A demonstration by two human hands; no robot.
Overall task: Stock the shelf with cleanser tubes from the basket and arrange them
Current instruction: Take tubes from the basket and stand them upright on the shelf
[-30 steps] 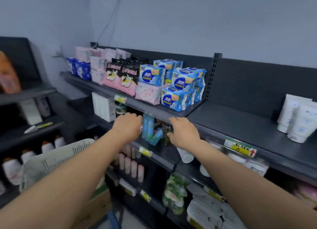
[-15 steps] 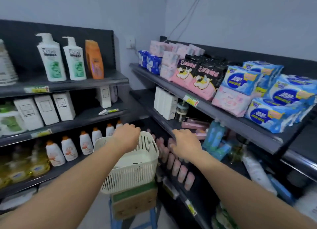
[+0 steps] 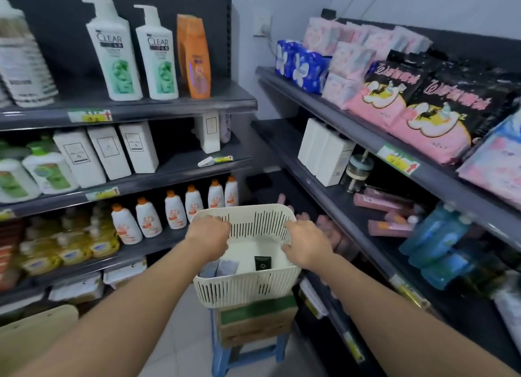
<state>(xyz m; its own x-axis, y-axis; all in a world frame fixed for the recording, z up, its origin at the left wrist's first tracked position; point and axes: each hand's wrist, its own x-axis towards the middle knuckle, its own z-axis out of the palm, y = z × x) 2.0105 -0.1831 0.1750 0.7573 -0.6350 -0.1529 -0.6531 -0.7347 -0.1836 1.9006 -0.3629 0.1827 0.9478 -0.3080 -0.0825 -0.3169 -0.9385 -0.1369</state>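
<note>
A cream slotted basket (image 3: 248,287) stands on a cardboard box in the aisle. Inside it lie greyish tubes (image 3: 223,268) at the left and a dark green tube (image 3: 262,262) in the middle. My left hand (image 3: 209,239) hovers over the basket's left side, fingers loosely curled down and holding nothing. Over the basket's right rim, my right hand (image 3: 308,244) hangs the same way with nothing in it. Pink cleanser tubes (image 3: 380,204) lie on the right middle shelf (image 3: 332,196), and more pink tubes (image 3: 328,224) stand on the shelf below.
The cardboard box (image 3: 255,320) rests on a blue stool (image 3: 225,357). White boxes (image 3: 324,151) and blue bottles (image 3: 434,235) share the right middle shelf. Shampoo bottles (image 3: 112,52) and orange-capped bottles (image 3: 174,210) fill the left shelving. Tiled floor lies in front of the stool.
My view has swung left and down from the right shelf to the basket. Both hands have moved from the shelf edge to just above the basket, still holding nothing.
</note>
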